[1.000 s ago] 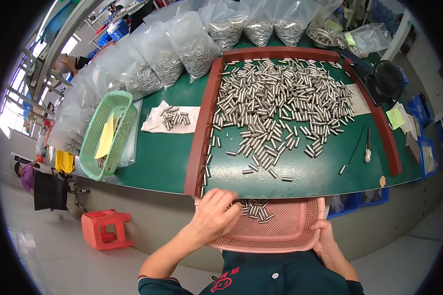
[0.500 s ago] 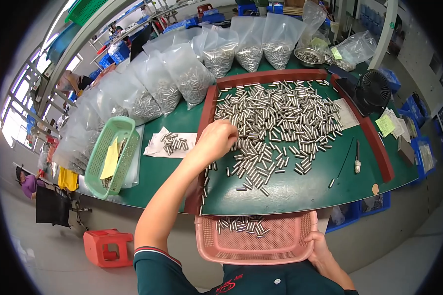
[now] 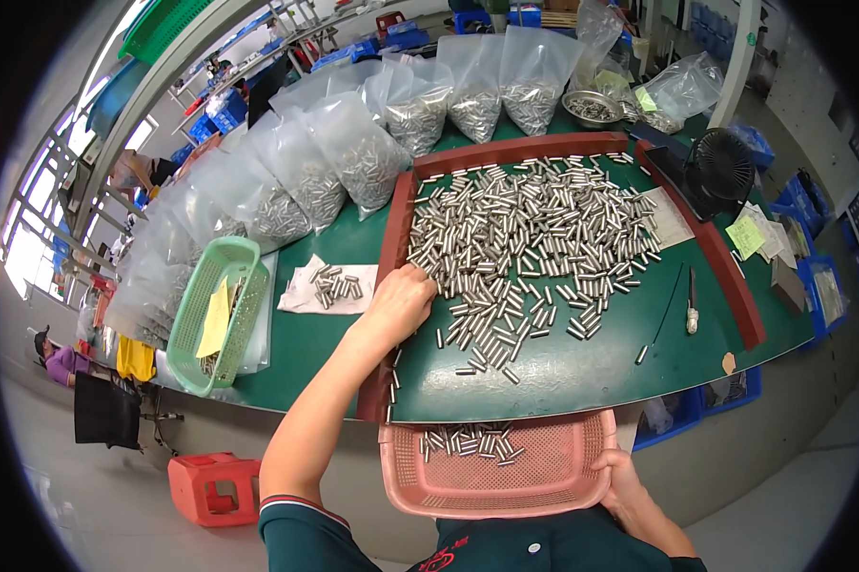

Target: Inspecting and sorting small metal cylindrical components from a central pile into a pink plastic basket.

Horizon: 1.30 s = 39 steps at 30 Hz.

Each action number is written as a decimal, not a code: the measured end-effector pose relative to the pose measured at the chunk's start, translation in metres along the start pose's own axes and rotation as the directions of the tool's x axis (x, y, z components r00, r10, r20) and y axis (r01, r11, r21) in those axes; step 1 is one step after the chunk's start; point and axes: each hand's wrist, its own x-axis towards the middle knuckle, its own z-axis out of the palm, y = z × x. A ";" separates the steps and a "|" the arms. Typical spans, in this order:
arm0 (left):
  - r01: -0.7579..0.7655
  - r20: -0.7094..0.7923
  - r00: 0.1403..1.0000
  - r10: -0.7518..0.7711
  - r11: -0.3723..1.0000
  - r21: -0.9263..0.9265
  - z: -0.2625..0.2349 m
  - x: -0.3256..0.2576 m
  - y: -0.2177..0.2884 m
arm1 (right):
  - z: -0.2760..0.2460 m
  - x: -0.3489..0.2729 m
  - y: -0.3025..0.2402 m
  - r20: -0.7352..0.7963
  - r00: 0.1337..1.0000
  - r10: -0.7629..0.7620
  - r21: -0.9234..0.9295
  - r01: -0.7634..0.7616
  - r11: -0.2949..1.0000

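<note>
Several clear plastic bags (image 3: 286,181) of small metal parts line the green table (image 3: 334,334) from nine o'clock round to twelve. At eight o'clock a green basket (image 3: 222,315) lies on the table, with a white sheet (image 3: 329,286) bearing a few metal pins just to its right. The left hand (image 3: 401,300) rests near the centre, fingers curled down onto the left edge of the heap of metal pins (image 3: 534,238); whether it grips any cannot be told. That heap spreads inside a red-brown frame (image 3: 396,229). At six o'clock a pink perforated tray (image 3: 506,472) holds a few pins, and the right hand (image 3: 625,481) clasps its right rim. A black fan (image 3: 720,167) stands at two o'clock.
</note>
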 end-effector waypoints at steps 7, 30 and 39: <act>0.259 0.130 0.965 -0.229 0.908 -0.328 -0.031 0.046 0.026 | -0.039 0.002 0.016 -0.098 0.979 0.181 0.024 -0.179 0.983; -0.099 -0.332 0.935 -0.125 0.806 -0.584 0.077 0.350 0.046 | -0.057 0.003 0.032 -0.064 0.997 0.047 -0.059 -0.051 0.997; -0.059 0.120 0.987 0.107 0.936 -0.348 0.071 0.234 0.060 | -0.034 0.004 0.009 0.036 0.994 0.103 0.017 -0.104 0.994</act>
